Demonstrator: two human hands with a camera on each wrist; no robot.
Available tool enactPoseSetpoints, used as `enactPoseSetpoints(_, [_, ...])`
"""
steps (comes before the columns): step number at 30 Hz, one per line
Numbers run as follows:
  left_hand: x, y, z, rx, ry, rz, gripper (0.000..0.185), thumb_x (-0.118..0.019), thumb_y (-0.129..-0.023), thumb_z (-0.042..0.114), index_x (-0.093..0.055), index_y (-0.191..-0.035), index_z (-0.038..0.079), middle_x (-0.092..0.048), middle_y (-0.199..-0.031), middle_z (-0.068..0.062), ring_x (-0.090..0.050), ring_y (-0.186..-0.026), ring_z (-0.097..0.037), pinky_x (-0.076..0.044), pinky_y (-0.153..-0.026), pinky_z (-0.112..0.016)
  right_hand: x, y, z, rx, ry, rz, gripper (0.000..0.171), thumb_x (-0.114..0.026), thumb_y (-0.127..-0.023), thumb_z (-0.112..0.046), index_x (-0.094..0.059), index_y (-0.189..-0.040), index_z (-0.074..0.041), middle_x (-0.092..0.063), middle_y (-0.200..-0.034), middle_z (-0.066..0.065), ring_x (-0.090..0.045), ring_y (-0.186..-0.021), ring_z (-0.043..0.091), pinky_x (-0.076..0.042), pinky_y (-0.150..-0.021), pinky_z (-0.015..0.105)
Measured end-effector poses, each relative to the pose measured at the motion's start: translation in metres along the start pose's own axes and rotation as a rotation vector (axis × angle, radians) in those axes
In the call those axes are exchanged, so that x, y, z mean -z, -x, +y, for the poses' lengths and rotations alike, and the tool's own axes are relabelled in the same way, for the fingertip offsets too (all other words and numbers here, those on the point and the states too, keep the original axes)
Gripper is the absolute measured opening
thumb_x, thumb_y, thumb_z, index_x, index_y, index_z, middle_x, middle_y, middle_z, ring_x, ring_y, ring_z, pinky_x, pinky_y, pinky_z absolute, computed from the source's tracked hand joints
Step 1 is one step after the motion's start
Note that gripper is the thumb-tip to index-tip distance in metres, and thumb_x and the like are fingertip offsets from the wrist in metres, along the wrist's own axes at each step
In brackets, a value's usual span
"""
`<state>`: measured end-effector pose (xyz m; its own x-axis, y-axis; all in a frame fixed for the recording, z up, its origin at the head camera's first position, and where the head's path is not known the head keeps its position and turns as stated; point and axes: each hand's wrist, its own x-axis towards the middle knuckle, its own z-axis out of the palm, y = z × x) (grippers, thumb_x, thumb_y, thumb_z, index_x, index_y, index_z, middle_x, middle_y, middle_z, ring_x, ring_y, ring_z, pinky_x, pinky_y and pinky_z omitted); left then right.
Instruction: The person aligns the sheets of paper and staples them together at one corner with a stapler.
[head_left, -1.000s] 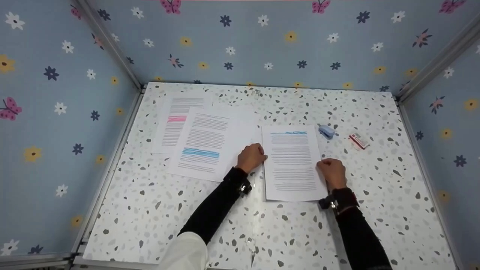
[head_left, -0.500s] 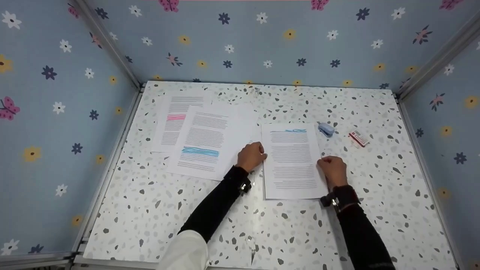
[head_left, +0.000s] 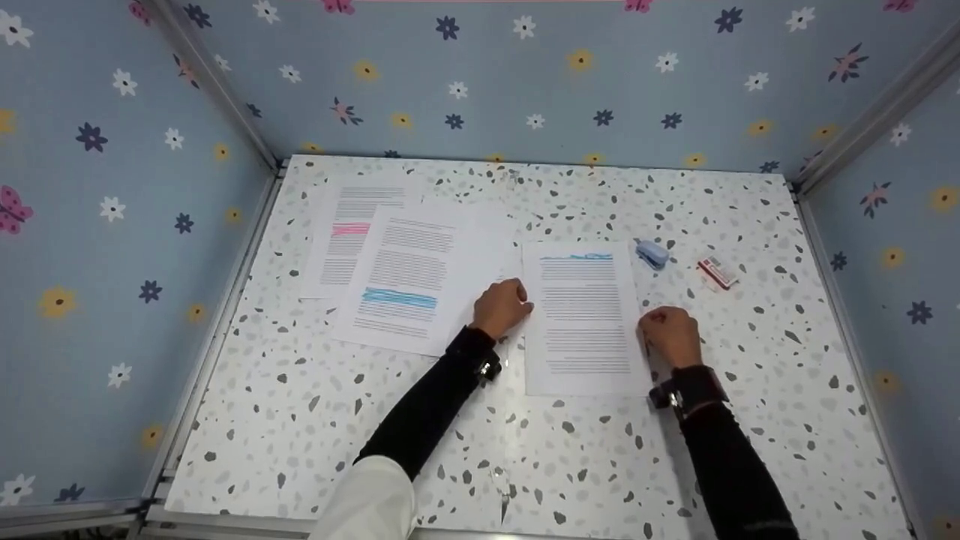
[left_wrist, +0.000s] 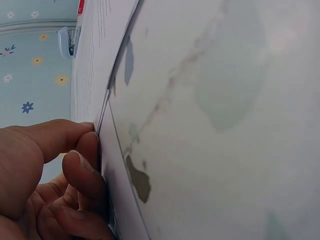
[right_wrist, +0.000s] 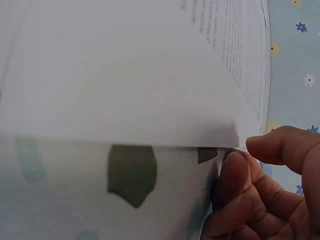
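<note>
A stack of printed sheets (head_left: 577, 322) with blue highlighter strokes across its top lies on the speckled table, between both hands. The left hand (head_left: 501, 309) pinches the stack's left edge; in the left wrist view its thumb (left_wrist: 80, 126) and forefinger meet right at the paper. On the opposite side, the right hand (head_left: 673, 335) pinches the right edge. The right wrist view has that thumb (right_wrist: 260, 149) over the paper's rim and the curled fingers below it.
Left of the stack lie overlapping sheets: one with a blue-highlighted band (head_left: 405, 262), another with a pink-highlighted band (head_left: 341, 259) partly beneath it. A small light-blue stapler (head_left: 652, 255) and a red-and-white box (head_left: 718, 272) sit at right. Flower-patterned walls (head_left: 525, 82) enclose the table.
The right hand has shifted slightly to the right along the stack's edge. The left hand stays at the left edge. The head view has tilted a little.
</note>
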<state>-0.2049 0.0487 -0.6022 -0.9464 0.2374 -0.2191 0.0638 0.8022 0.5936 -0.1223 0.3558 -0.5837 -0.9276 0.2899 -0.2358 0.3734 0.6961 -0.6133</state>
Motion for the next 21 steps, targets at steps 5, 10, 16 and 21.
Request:
enactPoseSetpoints(5, [0.0015, 0.0000, 0.0000, -0.005, -0.006, 0.004, 0.018, -0.075, -0.092, 0.029, -0.067, -0.096, 0.014, -0.071, -0.095, -0.004, -0.064, -0.079, -0.020, -0.050, -0.067, -0.037, -0.0004, -0.0007, -0.0008, 0.007, 0.007, 0.001, 0.022, -0.062, -0.092, -0.017, -0.074, -0.098, 0.000, -0.068, -0.078, 0.009, -0.060, -0.067, 0.023, -0.046, -0.060, 0.033])
enactPoseSetpoints(10, [0.0018, 0.0000, 0.0000, 0.005, -0.015, 0.002, 0.019, -0.074, -0.093, 0.030, -0.066, -0.098, 0.014, -0.071, -0.096, -0.004, -0.064, -0.080, -0.019, -0.050, -0.067, -0.036, -0.0022, -0.0018, 0.0006, 0.015, 0.020, 0.003, 0.022, -0.062, -0.091, -0.017, -0.074, -0.097, 0.000, -0.069, -0.078, 0.009, -0.060, -0.067, 0.022, -0.045, -0.060, 0.033])
enactPoseSetpoints(16, [0.0010, 0.0002, -0.0001, 0.014, -0.018, 0.004, 0.020, -0.075, -0.092, 0.031, -0.066, -0.098, 0.014, -0.071, -0.097, -0.004, -0.064, -0.079, -0.019, -0.049, -0.067, -0.036, -0.0034, -0.0034, 0.0016, -0.013, 0.016, -0.018, 0.023, -0.061, -0.092, -0.018, -0.073, -0.100, 0.000, -0.069, -0.080, 0.010, -0.061, -0.068, 0.022, -0.045, -0.059, 0.033])
enactPoseSetpoints(21, [0.0002, 0.0010, -0.0005, 0.006, -0.010, 0.014, 0.019, -0.076, -0.091, 0.029, -0.066, -0.096, 0.014, -0.071, -0.096, -0.004, -0.063, -0.079, -0.019, -0.049, -0.066, -0.036, -0.0047, -0.0031, 0.0018, -0.025, 0.028, -0.020, 0.021, -0.061, -0.092, -0.016, -0.071, -0.100, 0.001, -0.068, -0.081, 0.010, -0.060, -0.068, 0.022, -0.044, -0.059, 0.033])
